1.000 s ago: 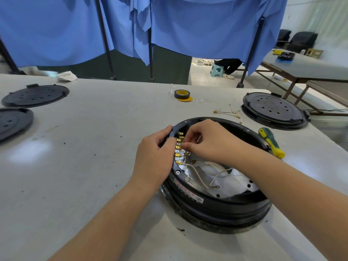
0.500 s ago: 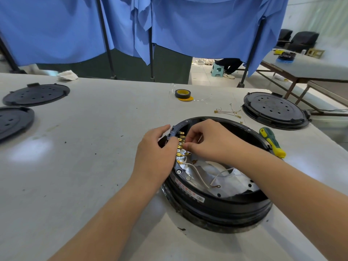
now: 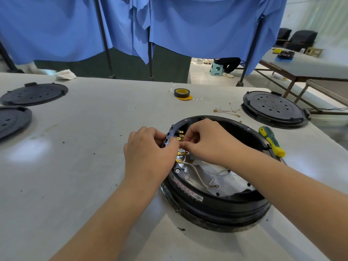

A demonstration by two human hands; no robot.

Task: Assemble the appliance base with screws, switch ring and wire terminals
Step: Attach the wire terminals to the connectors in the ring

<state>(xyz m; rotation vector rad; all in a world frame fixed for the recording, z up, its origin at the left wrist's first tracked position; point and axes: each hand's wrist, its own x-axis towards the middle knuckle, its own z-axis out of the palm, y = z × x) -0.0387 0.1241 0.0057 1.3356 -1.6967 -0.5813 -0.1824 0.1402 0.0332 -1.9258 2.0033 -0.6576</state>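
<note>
The round black appliance base lies open side up in front of me on the grey table. A dark switch ring with brass terminals sits on its left rim. My left hand grips that ring from outside. My right hand reaches inside the base and pinches something small at the terminals; its fingers hide what. White wires with ring lugs lie loose on the silvery inner plate.
A green and yellow screwdriver rests by the base's right rim. Loose wires with terminals and a tape roll lie farther back. Black round covers sit at right and far left.
My left hand has slid up along the rim and now curls round the switch ring. The right hand stays pinched at the terminals, shifted slightly.
</note>
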